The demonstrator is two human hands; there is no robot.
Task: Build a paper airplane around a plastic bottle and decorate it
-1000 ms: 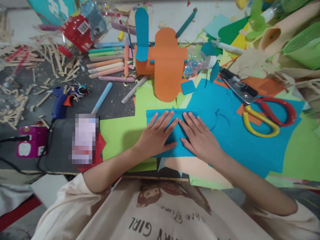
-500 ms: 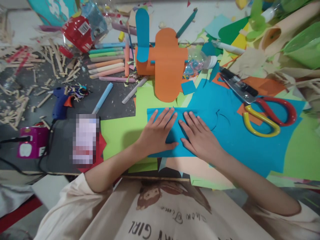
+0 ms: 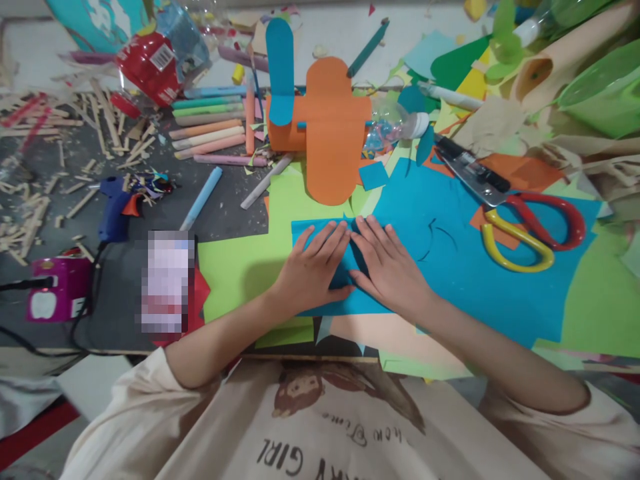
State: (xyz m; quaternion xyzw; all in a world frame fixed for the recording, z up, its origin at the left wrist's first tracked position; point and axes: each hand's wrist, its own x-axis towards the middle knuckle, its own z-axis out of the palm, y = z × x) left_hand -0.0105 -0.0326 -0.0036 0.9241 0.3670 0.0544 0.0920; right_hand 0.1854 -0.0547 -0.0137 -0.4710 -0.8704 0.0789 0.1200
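1. Fingers (image 3: pixel 333 245) of the left hand (image 3: pixel 307 277) lie flat and slightly spread, palm down on a blue paper piece (image 3: pixel 343 308), thumb angled out toward the right.
2. Beside it, the right hand (image 3: pixel 393 270) presses the same paper, its fingers straight and closer together, thumb apart. Neither hand pinches anything that shows.
3. The blue piece lies at the near edge of the worktable, over green paper (image 3: pixel 233 273); the hands cover its middle. Its right edge, blue against a larger blue sheet (image 3: pixel 500 300), is hard to make out.
4. Just beyond stands an orange paper model (image 3: pixel 335 160) around a clear bottle (image 3: pixel 387 127). Its broad crosspiece hides much of the body; only the bottle's capped end shows plainly.
5. At right, scissors (image 3: pixel 533 243) with one red and one yellow handle rest on the blue sheet, a black tool (image 3: pixel 477 163) partly covering the blades.
6. At left, a flat object (image 3: pixel 165 280) is masked by coarse pixels, its face unreadable. Near it lie a blue glue gun (image 3: pixel 114 210) and a purple box (image 3: pixel 57 290), whose cord leaves the frame.
7. A green bowl (image 3: pixel 607 100) is cut off at far right; shirt lettering (image 3: pixel 300 460) runs upside down, partly cropped below.
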